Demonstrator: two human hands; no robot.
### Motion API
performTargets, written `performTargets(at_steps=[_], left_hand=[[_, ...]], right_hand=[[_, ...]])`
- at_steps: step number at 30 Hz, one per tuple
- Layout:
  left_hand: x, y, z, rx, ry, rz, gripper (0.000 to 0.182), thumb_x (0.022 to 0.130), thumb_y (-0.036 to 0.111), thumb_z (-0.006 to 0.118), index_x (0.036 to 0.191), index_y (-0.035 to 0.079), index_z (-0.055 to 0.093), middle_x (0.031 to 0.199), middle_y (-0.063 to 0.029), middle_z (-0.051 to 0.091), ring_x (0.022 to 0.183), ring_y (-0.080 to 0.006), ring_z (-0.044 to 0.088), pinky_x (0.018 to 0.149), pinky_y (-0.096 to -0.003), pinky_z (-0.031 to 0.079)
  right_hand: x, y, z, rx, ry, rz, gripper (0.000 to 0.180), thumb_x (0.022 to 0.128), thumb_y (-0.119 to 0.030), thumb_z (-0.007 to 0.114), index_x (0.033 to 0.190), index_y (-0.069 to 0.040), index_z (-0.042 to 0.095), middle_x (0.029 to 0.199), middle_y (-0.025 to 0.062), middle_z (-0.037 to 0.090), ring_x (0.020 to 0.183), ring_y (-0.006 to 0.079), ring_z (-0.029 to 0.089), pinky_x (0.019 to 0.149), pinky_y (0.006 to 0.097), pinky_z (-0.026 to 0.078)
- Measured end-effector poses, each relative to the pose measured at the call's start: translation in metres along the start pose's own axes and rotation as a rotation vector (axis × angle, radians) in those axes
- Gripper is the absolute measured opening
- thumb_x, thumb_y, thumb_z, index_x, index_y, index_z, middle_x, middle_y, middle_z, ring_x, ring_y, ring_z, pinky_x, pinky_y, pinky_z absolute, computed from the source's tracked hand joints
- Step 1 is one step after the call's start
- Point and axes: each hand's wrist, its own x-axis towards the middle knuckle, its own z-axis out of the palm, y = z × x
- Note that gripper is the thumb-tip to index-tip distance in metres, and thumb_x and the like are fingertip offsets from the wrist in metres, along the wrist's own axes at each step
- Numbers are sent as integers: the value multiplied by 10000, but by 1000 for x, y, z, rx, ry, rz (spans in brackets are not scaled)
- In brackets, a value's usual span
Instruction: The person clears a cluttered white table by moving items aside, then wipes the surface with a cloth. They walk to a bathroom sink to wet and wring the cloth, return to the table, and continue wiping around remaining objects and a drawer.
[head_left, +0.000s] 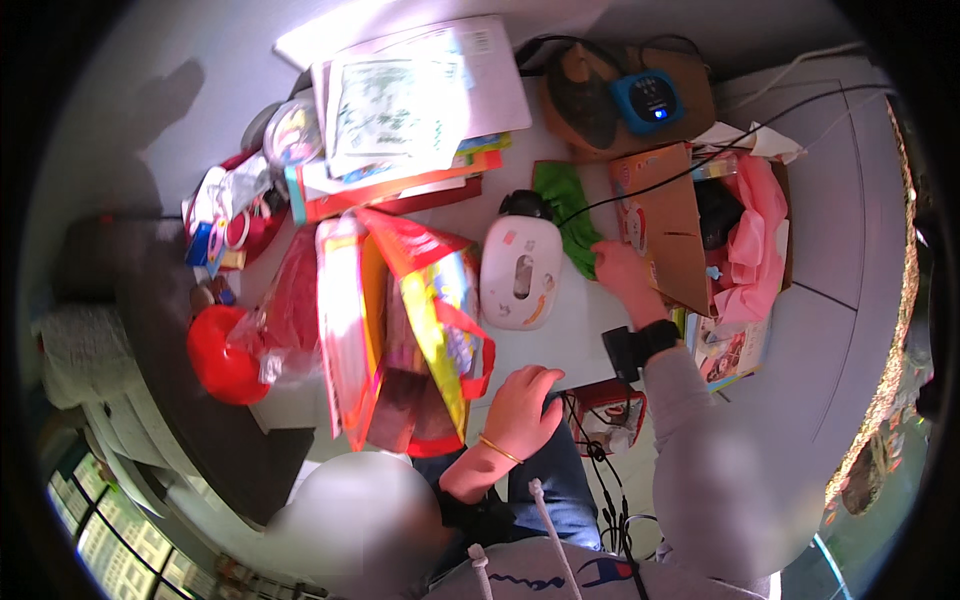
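Note:
A green cloth (566, 206) lies across the white table (581, 330), its near end under the fingers of my right hand (624, 276), which appear to grip it. Beside the cloth stands a white tissue box (520, 274) with small printed pictures and an oval slot. A black round object (526, 203) touches its far end. My left hand (525, 409), with a gold bracelet (501, 450) on the wrist, hovers empty near the table's front edge, thumb apart from the fingers. Left of the tissue box is a bright red and yellow bag (431, 330) holding flat items.
An open cardboard box (664, 225) at right holds pink plastic (750, 240). A black cable crosses above it. Behind are a blue device (649, 101) with a lit display, and stacked books and papers (397, 112). A red balloon-like object (225, 352) lies left; a small bin (611, 420) stands below.

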Motion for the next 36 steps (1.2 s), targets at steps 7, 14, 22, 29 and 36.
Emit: performTargets(at_steps=[7, 14, 22, 29, 36], left_hand=[[27, -19, 24, -74, -152, -101, 290, 720, 76, 576, 1005, 37, 539, 851, -119, 563, 828, -304, 539, 743, -370, 439], [28, -58, 39, -201, -301, -448, 297, 740, 93, 584, 1033, 53, 552, 815, -95, 575, 799, -293, 552, 723, -358, 449], [34, -73, 50, -349, -27, -451, 383, 710, 15, 598, 1086, 48, 531, 865, -100, 565, 793, -275, 548, 727, -332, 451], [29, -89, 60, -383, -2, -451, 326, 724, 31, 592, 1047, 26, 550, 823, -108, 579, 798, -279, 570, 724, -331, 453], [26, -107, 72, -803, 247, -627, 336, 763, 15, 572, 1090, 16, 494, 833, -80, 559, 813, -204, 564, 751, -290, 451]], right_hand=[[44, 22, 74, -149, 25, -405, 439, 748, 2, 456, 1187, -6, 481, 1323, 116, 380, 1239, 340, 308, 1008, 368, 314], [158, -29, 50, -51, 353, -465, 425, 788, -58, 473, 1212, -42, 465, 1301, 195, 371, 1211, 349, 339, 976, 412, 323], [253, -86, 58, 222, 467, -312, 601, 761, -120, 528, 1320, -60, 317, 1309, 217, 337, 1213, 409, 295, 994, 494, 252], [271, -117, 54, 308, 460, -441, 484, 732, -105, 516, 1212, -150, 471, 1210, 51, 480, 1159, 318, 375, 946, 442, 313], [207, -81, 66, 325, 221, -631, 312, 597, -62, 561, 865, -194, 652, 885, -9, 591, 983, 242, 468, 857, 394, 341]])
